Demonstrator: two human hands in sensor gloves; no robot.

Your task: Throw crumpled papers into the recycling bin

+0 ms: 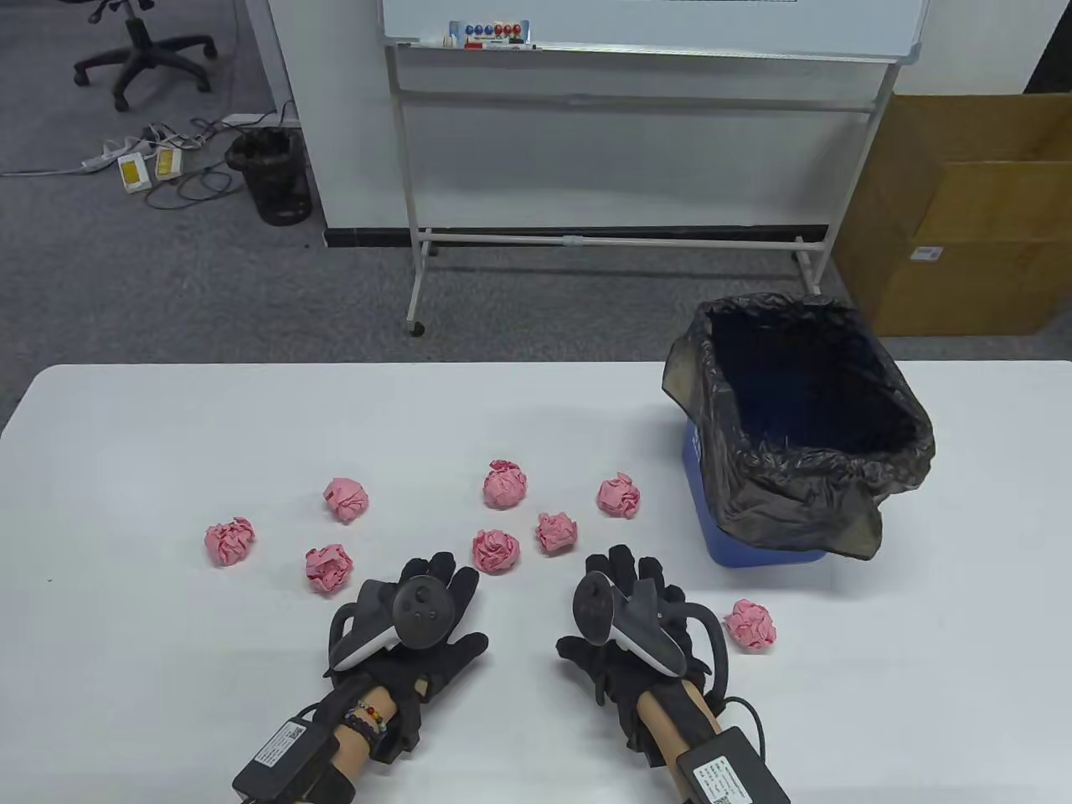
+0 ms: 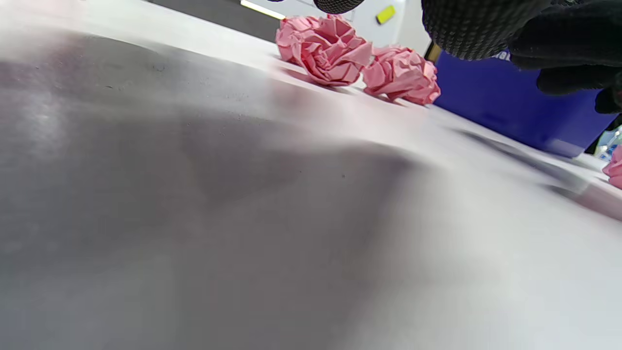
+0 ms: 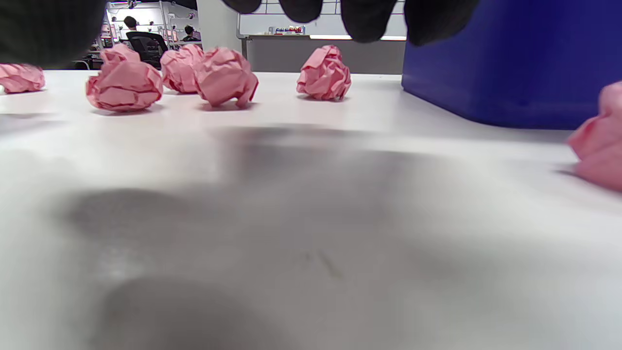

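- Table [image 1: 167, 435]: white, carrying everything below.
- Bin [image 1: 754, 548]: blue, black liner, stands at the table's right, nothing visible inside.
- Left hand [image 1: 410, 641]: lies flat, fingers spread, holding nothing, just short of the nearest paper ball [image 1: 496, 551].
- Right hand [image 1: 636, 628]: flat too, fingers loose, empty; one ball [image 1: 749, 624] sits just to its right, near the bin.
- Papers: eight pink balls, all on the table; seven scattered left of the bin.

Whiteboard stand [image 1: 620, 126], cardboard box [image 1: 971, 218], office chair [image 1: 142, 50], possibly a black wastebasket [image 1: 272, 176]
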